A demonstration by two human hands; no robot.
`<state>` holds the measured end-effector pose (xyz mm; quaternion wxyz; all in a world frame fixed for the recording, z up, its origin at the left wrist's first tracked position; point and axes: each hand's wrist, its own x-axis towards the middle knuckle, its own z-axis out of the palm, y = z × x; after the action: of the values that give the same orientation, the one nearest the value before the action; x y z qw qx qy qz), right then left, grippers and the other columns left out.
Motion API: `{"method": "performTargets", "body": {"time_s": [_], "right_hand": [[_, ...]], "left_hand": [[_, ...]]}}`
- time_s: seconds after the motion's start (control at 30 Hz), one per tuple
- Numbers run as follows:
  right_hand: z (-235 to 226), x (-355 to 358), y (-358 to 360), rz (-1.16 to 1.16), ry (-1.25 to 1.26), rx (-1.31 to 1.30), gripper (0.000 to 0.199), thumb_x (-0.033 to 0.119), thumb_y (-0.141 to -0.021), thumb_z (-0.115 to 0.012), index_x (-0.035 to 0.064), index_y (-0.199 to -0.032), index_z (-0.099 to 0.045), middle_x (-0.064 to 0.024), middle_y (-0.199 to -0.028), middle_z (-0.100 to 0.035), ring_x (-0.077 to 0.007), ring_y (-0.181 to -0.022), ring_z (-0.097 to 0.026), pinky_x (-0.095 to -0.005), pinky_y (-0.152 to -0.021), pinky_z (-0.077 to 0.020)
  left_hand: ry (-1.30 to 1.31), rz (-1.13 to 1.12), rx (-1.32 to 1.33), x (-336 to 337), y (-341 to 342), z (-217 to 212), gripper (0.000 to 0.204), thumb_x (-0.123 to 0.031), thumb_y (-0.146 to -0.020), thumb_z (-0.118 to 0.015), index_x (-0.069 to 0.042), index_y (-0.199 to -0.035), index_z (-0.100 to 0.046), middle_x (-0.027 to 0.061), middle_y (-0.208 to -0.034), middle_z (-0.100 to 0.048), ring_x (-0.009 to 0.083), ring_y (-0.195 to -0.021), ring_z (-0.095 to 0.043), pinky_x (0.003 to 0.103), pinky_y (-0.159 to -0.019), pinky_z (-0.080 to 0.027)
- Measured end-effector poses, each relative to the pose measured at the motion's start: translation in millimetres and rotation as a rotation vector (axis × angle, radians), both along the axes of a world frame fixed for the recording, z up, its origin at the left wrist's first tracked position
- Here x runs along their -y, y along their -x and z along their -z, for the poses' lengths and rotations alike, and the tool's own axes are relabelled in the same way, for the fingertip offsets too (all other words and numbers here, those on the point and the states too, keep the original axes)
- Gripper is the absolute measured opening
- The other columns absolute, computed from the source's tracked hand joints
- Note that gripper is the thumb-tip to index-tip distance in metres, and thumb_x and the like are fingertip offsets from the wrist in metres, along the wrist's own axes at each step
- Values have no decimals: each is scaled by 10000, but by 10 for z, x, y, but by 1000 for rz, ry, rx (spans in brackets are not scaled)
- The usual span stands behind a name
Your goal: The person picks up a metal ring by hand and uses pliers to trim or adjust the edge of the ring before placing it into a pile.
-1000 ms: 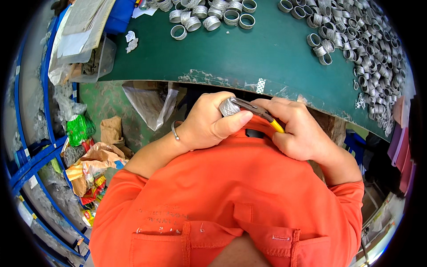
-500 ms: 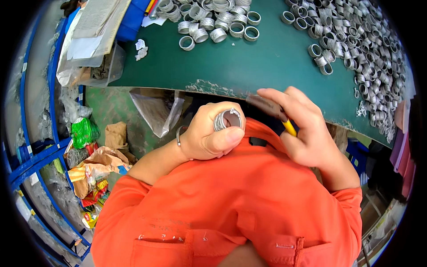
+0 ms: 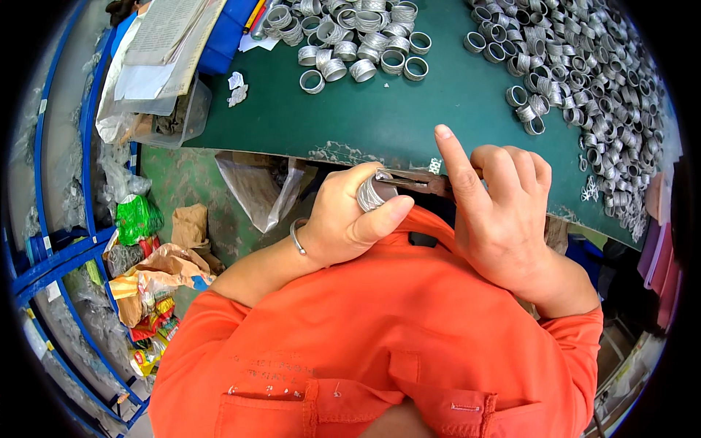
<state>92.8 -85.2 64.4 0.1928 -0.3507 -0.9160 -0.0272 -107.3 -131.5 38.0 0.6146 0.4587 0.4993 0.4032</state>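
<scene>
My left hand [image 3: 337,217] is closed around a silver metal ring [image 3: 371,193] with a textured outer wall, thumb and fingers pinching it just off the table's near edge. In my right hand [image 3: 500,212] is a pair of pliers [image 3: 427,182] with dark jaws. The jaw tips reach the ring's upper rim; whether they grip it cannot be made out. The pliers' handles are hidden behind my palm, and my right index finger points forward, off the tool. A small pale perforated scrap [image 3: 435,166] lies by the jaws at the table edge.
On the green table [image 3: 350,117] lie a pile of silver rings [image 3: 358,36] at the far middle and a larger heap [image 3: 584,80] at right. Papers [image 3: 161,58] and a clear plastic bin [image 3: 191,117] stand at left. Blue shelving [image 3: 66,266] and bags [image 3: 164,266] are beyond.
My right hand has brought the pliers left to the ring, its index finger now stretched out. The ring has turned in my left hand, its opening facing the pliers. A scrap shows at the table edge.
</scene>
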Motion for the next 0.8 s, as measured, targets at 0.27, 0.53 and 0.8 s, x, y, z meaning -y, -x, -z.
{"method": "performTargets", "body": {"time_s": [0.27,0.53,0.8], "right_hand": [[-18,-37,19,-32,132,123,524,110,-690,-575,36,-1208,-571,-26,-774,-462,-200,-678,-452,-327,-560,-346],[8,-48,4,-130,487,-107,545,-20,-580,-579,-25,-1125,-568,-129,-787,-539,-322,-686,-511,-398,-602,-450],[89,-29,11,-116,1147,-402,522,-55,-655,-510,36,-1166,-572,-189,-971,-617,-379,-905,-589,-397,-832,-482]], "left_hand": [[46,-28,-35,-7,-12,54,337,-304,-819,-661,18,-819,-563,72,-670,-561,156,-590,-475,286,-576,-427],[37,-10,80,39,-23,65,346,-340,-845,-633,-24,-806,-499,28,-558,-516,84,-429,-460,230,-390,-366],[-77,189,176,-21,36,161,269,-286,-902,-575,-23,-853,-546,-23,-676,-501,60,-611,-430,244,-544,-391]]}}
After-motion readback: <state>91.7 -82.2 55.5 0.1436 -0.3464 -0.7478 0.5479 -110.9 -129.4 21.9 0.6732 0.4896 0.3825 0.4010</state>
